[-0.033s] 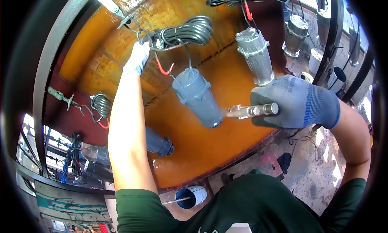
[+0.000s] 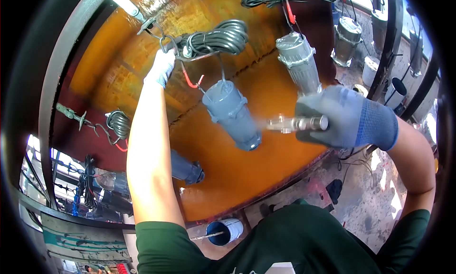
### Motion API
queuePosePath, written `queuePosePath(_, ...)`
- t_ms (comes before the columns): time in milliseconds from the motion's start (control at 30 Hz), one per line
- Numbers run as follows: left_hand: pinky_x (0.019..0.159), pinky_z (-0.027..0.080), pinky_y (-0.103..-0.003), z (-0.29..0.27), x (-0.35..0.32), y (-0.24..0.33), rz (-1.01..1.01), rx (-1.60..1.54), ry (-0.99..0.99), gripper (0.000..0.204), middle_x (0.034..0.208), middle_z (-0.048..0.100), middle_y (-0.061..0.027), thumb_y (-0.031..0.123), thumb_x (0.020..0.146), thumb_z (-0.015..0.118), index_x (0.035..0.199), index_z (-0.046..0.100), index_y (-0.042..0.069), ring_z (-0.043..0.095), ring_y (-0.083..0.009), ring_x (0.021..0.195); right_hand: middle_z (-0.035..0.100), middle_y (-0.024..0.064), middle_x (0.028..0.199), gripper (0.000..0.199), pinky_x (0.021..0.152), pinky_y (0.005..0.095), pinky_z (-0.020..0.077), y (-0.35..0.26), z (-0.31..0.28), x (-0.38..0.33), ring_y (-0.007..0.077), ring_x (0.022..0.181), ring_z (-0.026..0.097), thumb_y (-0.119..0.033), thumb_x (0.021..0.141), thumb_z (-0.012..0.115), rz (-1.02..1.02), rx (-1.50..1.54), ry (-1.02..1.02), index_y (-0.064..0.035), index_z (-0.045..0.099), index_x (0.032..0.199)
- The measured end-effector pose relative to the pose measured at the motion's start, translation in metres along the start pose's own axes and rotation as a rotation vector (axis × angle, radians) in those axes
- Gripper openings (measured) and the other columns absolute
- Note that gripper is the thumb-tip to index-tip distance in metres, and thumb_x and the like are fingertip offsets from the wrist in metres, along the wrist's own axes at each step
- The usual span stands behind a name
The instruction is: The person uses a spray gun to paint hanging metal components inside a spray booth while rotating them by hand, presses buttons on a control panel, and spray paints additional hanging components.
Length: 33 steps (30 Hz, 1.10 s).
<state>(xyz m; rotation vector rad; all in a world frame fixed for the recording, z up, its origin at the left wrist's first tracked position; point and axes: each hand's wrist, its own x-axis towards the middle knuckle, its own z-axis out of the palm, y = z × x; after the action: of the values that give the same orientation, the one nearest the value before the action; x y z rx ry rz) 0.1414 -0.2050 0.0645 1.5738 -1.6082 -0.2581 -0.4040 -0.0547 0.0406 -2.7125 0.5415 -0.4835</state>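
A grey cylindrical pump body (image 2: pixel 232 115) hangs on a wire from a coil of black cable (image 2: pixel 218 36) in front of an orange curved panel (image 2: pixel 237 174). My left hand (image 2: pixel 160 67), in a pale glove, reaches up and grips the metal hook (image 2: pixel 166 43) beside the coil. In a blue-grey glove, my right hand (image 2: pixel 346 117) holds a small metal spray tool (image 2: pixel 294 123), its blurred tip pointing left at the pump body's lower part. A second grey pump (image 2: pixel 299 67) hangs just above my right hand.
More pumps hang at the upper right (image 2: pixel 349 34), and another grey pump (image 2: pixel 185 168) sits behind my left forearm. A blue bucket (image 2: pixel 227 231) stands on the floor below. Dark tubes (image 2: pixel 396 91) and a black metal frame (image 2: pixel 52 108) border the panel.
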Motion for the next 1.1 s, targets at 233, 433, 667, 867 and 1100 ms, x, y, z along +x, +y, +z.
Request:
queuePosePath(233, 0.078, 0.052, -0.033, 0.012, -0.019, 0.011, -0.019, -0.003, 0.184, 0.057, 0.107, 0.067, -0.0076, 0.023, 0.107, 0.059, 0.161, 0.047, 0.011, 0.061, -0.0161, 0.089, 0.074, 0.0096, 0.081, 0.029, 0.069, 0.0352, 0.0573, 0.038, -0.001, -0.018, 0.0164, 0.069, 0.072, -0.02, 0.1, 0.069, 0.408, 0.361, 0.061, -0.0049, 0.067, 0.125)
queuePosePath(433, 0.079, 0.053, -0.035, 0.008, -0.087, 0.039, -0.071, -0.382, 0.487, 0.07, 0.119, 0.062, -0.0081, 0.02, 0.104, 0.062, 0.165, 0.031, 0.007, 0.062, -0.0183, 0.093, 0.077, 0.0104, 0.081, 0.036, 0.077, 0.0334, 0.0606, 0.047, -0.002, -0.037, 0.0179, 0.077, 0.077, -0.024, 0.099, 0.069, 0.475, 0.401, -0.198, -0.0053, 0.069, 0.13)
queuePosePath(667, 0.104, 0.049, -0.034, 0.011, -0.15, 0.089, 0.246, -0.111, 0.573, 0.029, 0.123, 0.067, -0.0125, 0.015, 0.109, 0.056, 0.131, 0.063, -0.003, 0.063, -0.0195, 0.114, 0.073, 0.0076, 0.074, 0.033, 0.061, 0.0297, 0.057, 0.056, -0.019, -0.01, 0.0121, 0.063, 0.069, -0.024, 0.101, 0.071, 0.227, 0.604, 0.185, -0.0049, 0.069, 0.128)
queuePosePath(867, 0.123, 0.036, -0.041, 0.046, -0.207, 0.166, 0.444, 0.116, 0.277, 0.039, 0.147, 0.061, -0.0179, 0.015, 0.107, 0.055, 0.139, 0.064, -0.004, 0.054, -0.0281, 0.141, 0.076, 0.0086, 0.076, 0.033, 0.073, 0.0327, 0.0611, 0.03, -0.05, -0.003, 0.0164, 0.074, 0.078, -0.03, 0.098, 0.074, 0.216, 0.169, -0.209, -0.001, 0.071, 0.111)
queuePosePath(1100, 0.124, 0.036, -0.041, 0.042, -0.224, 0.155, 0.411, 0.094, 0.15, 0.052, 0.153, 0.057, -0.0182, 0.022, 0.107, 0.06, 0.15, 0.054, -0.004, 0.053, -0.028, 0.143, 0.072, 0.011, 0.074, 0.032, 0.078, 0.0431, 0.058, 0.035, -0.024, 0.001, 0.0278, 0.076, 0.074, -0.035, 0.097, 0.069, 0.198, 0.249, 0.076, -0.0029, 0.068, 0.1)
